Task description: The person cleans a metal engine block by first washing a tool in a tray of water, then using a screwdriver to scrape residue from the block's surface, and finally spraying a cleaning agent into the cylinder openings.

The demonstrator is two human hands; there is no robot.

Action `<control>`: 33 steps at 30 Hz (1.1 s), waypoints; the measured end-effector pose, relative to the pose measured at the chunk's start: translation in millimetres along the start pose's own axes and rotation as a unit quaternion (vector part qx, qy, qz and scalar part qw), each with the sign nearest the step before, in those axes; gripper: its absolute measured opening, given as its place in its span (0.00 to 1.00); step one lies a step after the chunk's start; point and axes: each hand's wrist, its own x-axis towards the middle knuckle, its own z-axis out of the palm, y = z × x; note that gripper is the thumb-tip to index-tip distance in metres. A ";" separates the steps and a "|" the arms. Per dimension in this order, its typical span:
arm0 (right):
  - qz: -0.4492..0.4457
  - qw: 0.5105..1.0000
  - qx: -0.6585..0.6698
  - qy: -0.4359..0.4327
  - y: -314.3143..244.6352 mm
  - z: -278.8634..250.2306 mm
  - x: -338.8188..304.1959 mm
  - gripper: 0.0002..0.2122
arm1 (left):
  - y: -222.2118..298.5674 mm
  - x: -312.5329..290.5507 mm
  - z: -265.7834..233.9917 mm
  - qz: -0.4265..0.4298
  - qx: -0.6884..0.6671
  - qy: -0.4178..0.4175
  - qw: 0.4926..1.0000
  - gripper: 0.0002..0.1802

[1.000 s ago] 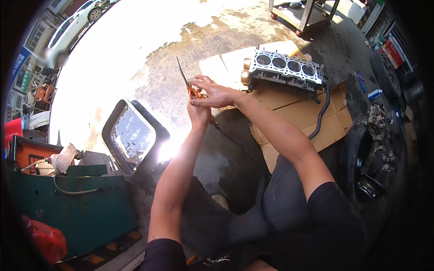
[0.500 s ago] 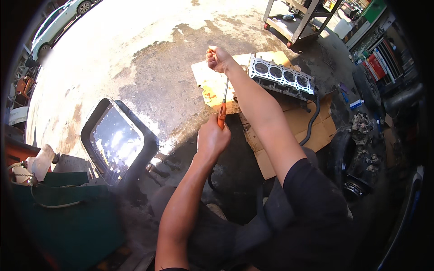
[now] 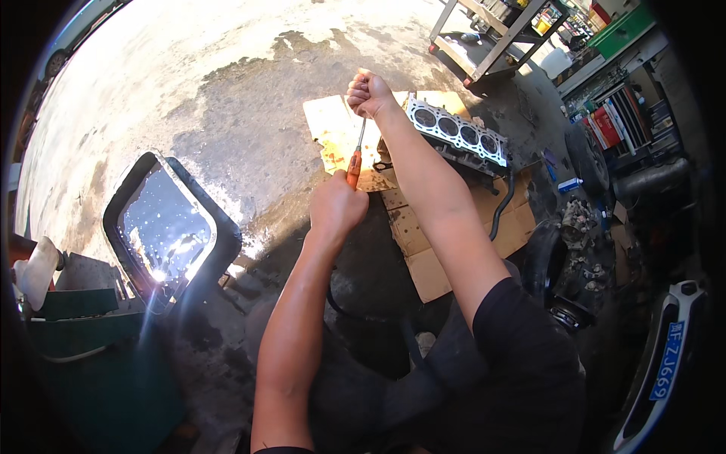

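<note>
My left hand point(image 3: 338, 206) is closed round the orange handle of a screwdriver point(image 3: 354, 168), whose thin metal shaft points up and away from me. At the far end of that shaft, my right hand point(image 3: 369, 96) is curled shut. The shaft meets or passes behind it, and what its fingers hold is hidden. Just right of my right wrist lies an engine block point(image 3: 457, 130), its silver top face pierced by a row of several dark round bores. It rests on stained cardboard point(image 3: 327, 125), partly covered by my right forearm.
A black-rimmed tray of shiny liquid point(image 3: 113, 219) stands on the floor at left. A dark hose point(image 3: 502, 212) hangs by the block. A wheeled metal cart point(image 3: 484, 57) is at the back; loose metal parts point(image 3: 578, 227) and a tyre point(image 3: 588, 155) lie right.
The whole scene has shifted left in view, bringing a bumper piece into sight at lower right. My hands have come slightly closer together along the screwdriver, both still closed.
</note>
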 end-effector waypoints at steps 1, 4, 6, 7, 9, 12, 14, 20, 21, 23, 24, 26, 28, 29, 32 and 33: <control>-0.001 1.000 0.002 0.017 3.3 -2.2 1.8 0.20 | 1.7 -1.6 -1.4 0.005 -0.008 0.003 1.000 0.18; 0.007 1.000 -0.016 -0.024 12.5 -2.0 0.9 0.19 | -10.8 3.9 -4.4 0.000 -0.027 0.026 0.999 0.18; 0.020 0.997 -0.047 -0.054 16.7 -5.2 3.7 0.18 | -19.7 14.9 -10.0 -0.008 -0.054 0.046 0.997 0.18; 0.034 0.994 -0.063 -0.079 16.8 -10.6 6.1 0.17 | -20.8 18.6 -11.7 -0.015 -0.063 0.040 0.997 0.18; 0.025 0.994 -0.091 -0.048 54.7 15.7 16.7 0.15 | -36.2 20.0 -26.6 -0.048 -0.066 0.047 0.996 0.18; 0.000 0.996 -0.076 -0.047 23.5 -30.0 21.8 0.14 | -3.6 12.4 -10.4 -0.002 -0.030 0.002 1.000 0.19; 0.002 0.999 -0.053 -0.004 37.4 -29.2 18.0 0.16 | -4.4 9.6 -11.3 -0.013 0.008 -0.004 1.000 0.20; -0.011 0.965 -0.258 0.036 34.9 -40.4 1.2 0.20 | -13.1 22.8 -15.1 -0.023 0.001 0.018 1.000 0.21; -0.015 0.946 -0.322 0.036 33.4 -46.3 0.8 0.22 | -10.6 21.6 -14.6 -0.025 0.006 0.017 1.000 0.21; -0.114 0.814 -0.568 -0.044 73.8 -4.8 -2.3 0.26 | -28.1 19.7 -31.8 -0.062 0.024 0.042 0.997 0.21; -0.155 0.697 -0.699 -0.039 65.8 -10.6 -8.1 0.27 | -22.4 19.5 -30.9 -0.054 0.021 0.042 0.997 0.21; -0.097 0.300 -0.946 0.069 -15.1 -116.3 -38.5 0.29 | 27.2 16.7 9.1 0.022 -0.006 -0.024 0.999 0.21; -0.073 0.173 -0.979 -0.084 75.3 7.2 -34.5 0.30 | -13.9 9.5 -29.1 -0.030 0.049 0.011 0.998 0.20; -0.117 0.131 -0.976 -0.126 69.9 16.2 -48.8 0.30 | -9.0 8.1 -27.6 -0.029 0.057 0.004 0.998 0.20; -0.100 -0.022 -0.993 -0.058 45.2 15.4 -67.8 0.31 | -5.4 9.7 -14.0 -0.036 0.060 0.002 0.998 0.19; -0.098 -0.029 -0.992 -0.072 37.1 11.1 -71.3 0.31 | -6.8 13.8 -17.1 -0.033 0.047 0.012 0.998 0.19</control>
